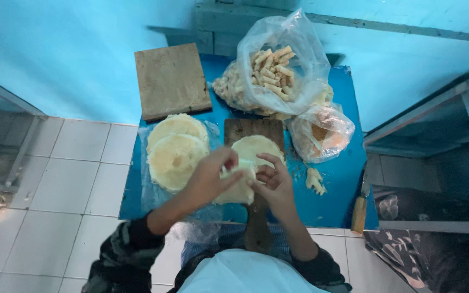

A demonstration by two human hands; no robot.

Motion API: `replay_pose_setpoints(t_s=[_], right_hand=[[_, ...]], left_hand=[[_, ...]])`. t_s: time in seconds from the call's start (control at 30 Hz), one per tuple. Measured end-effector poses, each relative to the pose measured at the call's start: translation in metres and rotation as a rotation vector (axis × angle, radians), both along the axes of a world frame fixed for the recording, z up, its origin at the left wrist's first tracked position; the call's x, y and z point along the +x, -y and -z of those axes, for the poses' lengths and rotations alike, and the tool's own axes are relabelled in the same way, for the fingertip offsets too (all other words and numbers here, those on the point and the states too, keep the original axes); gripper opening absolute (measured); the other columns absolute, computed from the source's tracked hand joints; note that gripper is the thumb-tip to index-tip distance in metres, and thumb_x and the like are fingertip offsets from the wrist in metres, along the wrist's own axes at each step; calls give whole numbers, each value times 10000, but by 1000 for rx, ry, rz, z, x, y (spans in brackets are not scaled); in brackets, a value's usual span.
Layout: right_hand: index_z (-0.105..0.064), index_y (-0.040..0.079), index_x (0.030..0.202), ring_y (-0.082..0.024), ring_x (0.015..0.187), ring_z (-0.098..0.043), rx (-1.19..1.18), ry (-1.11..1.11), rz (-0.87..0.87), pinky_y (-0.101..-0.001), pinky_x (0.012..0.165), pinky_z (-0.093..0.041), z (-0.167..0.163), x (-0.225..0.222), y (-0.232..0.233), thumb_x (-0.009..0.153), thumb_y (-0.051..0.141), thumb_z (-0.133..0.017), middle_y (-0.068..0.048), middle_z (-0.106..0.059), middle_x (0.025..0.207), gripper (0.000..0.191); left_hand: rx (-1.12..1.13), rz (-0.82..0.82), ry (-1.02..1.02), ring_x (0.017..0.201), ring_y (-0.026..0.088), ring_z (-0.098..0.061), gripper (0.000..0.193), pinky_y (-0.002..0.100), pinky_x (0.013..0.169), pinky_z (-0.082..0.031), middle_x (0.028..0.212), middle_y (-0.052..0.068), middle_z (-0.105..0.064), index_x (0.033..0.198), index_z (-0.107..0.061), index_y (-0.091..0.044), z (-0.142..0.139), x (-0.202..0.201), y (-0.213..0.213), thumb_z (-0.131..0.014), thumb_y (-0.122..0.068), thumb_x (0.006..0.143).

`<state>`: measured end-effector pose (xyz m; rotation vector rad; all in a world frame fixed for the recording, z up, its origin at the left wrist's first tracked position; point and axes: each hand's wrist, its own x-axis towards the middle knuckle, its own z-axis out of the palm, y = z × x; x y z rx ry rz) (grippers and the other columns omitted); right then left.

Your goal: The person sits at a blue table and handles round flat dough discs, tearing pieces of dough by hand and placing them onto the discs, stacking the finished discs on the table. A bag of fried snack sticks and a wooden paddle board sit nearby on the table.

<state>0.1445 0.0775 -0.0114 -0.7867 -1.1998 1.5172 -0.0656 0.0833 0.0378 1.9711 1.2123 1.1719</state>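
Turquoise walls and white floor tiles close in around a low blue table (337,179) where a person in a camouflage-patterned sleeve works. At the far end stands a large clear plastic bag of small rolled pastries (272,70), and left of it lies a bare square wooden board (172,80). A smaller clear bag with orange filling (321,133) sits just beside the big one. Near the left edge rests a stack of pale round wrappers (175,152) on plastic sheeting. Between stack and small bag lies a dark wooden paddle board (253,130), its handle pointing toward the person, with another wrapper on it. Over this board, the left hand (207,179) and right hand (272,182) both pinch a folded pale wrapper (240,187) between their fingers. A small scrap of dough (315,180) lies to the right.
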Motion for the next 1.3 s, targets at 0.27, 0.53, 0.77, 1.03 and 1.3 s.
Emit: replay_pose_setpoints(t_s=[0.27, 0.53, 0.77, 1.03, 1.3], right_hand=[[-463, 46, 1496, -155, 1000, -665, -139, -40, 65, -295, 843, -575, -6, -5, 20, 936, 14, -682, -91, -676, 1113, 602], [-447, 32, 1476, -174, 1076, -683, 12, 10, 89, -317, 938, -573, -5, -7, 23, 866, -58, -748, -94, -680, 1097, 686], [-485, 24, 1441, -147, 974, -686, -44, 5, 115, -301, 864, -580, 5, -4, 19, 885, -71, -711, -64, -681, 994, 608], [-515, 51, 1356, -106, 901, -621, -142, -77, 317, -236, 724, -531, 13, 1, 13, 923, -63, -572, -29, -563, 1066, 451], [-502, 71, 1315, -139, 1057, -604, -92, -331, 496, -283, 877, -550, 15, 25, 17, 923, -47, -546, -34, -552, 1150, 412]], left_hand=[[48, -125, -11, 805, 293, -662, 268, 375, 687, -538, 914, 120, -591, 942, -616, -44, 6, 26, 39, -823, -175, 832], [-140, -48, 162, 811, 205, -716, 161, 303, 674, -579, 913, 88, -663, 958, -709, -28, 18, 21, 41, -800, -90, 841], [-312, 55, 437, 851, 97, -671, 115, 256, 713, -553, 919, 11, -659, 890, -668, -29, 83, 0, 28, -774, -21, 848], [-539, -202, 977, 847, 116, -690, 147, 291, 706, -595, 960, 23, -665, 1085, -551, -70, 111, -12, 32, -548, -206, 1030], [-350, -284, 1326, 902, 94, -662, 68, 262, 772, -558, 1008, 10, -639, 1102, -555, -82, 83, -37, 38, -546, -147, 1082]])
